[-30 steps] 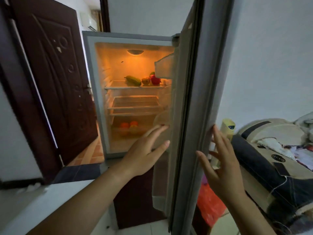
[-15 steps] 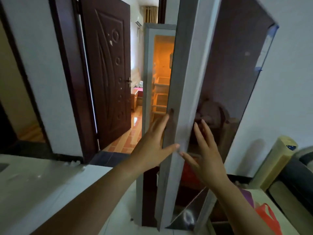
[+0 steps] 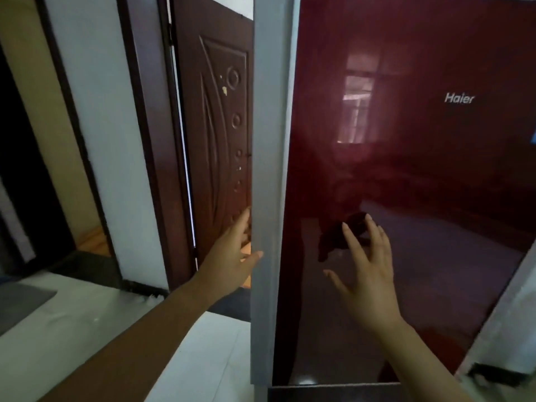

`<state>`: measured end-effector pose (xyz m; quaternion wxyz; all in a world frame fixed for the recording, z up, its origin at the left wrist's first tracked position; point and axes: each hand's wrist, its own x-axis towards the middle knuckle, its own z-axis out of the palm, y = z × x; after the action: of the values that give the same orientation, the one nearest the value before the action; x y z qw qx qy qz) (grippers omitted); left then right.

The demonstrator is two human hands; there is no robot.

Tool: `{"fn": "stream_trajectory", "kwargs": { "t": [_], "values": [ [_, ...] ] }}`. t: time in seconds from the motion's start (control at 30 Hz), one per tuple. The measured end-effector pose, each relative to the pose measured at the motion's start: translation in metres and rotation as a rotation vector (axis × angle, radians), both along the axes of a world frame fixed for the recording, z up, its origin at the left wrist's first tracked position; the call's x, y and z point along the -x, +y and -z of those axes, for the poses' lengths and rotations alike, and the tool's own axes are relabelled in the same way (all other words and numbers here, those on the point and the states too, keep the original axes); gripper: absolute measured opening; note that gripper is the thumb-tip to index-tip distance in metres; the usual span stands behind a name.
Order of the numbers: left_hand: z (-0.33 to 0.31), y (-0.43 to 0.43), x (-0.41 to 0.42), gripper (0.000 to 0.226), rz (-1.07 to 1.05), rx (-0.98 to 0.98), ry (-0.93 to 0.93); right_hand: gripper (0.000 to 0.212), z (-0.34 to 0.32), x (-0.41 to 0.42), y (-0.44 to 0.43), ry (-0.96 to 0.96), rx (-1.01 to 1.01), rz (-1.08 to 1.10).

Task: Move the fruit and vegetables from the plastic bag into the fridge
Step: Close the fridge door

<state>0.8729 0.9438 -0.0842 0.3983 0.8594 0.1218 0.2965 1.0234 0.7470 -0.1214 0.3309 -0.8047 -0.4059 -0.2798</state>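
Observation:
The fridge door (image 3: 420, 175) fills the right of the view, a glossy dark red panel with a grey side edge (image 3: 268, 169). It stands shut or nearly shut, and the fridge's inside is hidden. My left hand (image 3: 232, 256) is open, its thumb against the grey edge. My right hand (image 3: 365, 268) is open with fingers spread, fingertips at the red front. Neither the fruit, the vegetables nor the plastic bag is in sight.
A dark brown wooden room door (image 3: 214, 140) stands behind the fridge's edge on the left, next to a white wall (image 3: 116, 140). A white countertop (image 3: 72, 338) lies under my left forearm.
The fridge door has swung from wide open to shut or nearly so. The lit shelves with fruit and vegetables have gone out of sight. Both hands followed the door.

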Motion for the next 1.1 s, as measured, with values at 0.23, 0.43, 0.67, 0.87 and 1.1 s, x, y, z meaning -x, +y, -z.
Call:
{"fn": "stream_trajectory", "kwargs": {
  "t": [0.23,0.43,0.67,0.87,1.1],
  "values": [
    [0.007,0.023,-0.056,0.101,-0.189,-0.454,-0.057,0.093,-0.010,-0.050,0.026,-0.061,0.077,0.143],
    [-0.009,0.021,-0.111,0.097,-0.167,-0.878,0.029,0.101,-0.021,-0.084,0.023,-0.067,0.112,0.288],
    [0.000,0.023,-0.143,0.112,-0.242,-0.962,0.054,0.105,-0.018,-0.095,0.024,-0.138,0.145,0.342],
    [0.000,0.025,-0.145,0.112,-0.284,-1.017,0.034,0.103,-0.015,-0.097,0.024,-0.152,0.173,0.352],
    [-0.008,0.018,-0.138,0.102,-0.303,-1.032,0.093,0.103,-0.024,-0.089,0.017,-0.074,0.261,0.295]
  ]
}}
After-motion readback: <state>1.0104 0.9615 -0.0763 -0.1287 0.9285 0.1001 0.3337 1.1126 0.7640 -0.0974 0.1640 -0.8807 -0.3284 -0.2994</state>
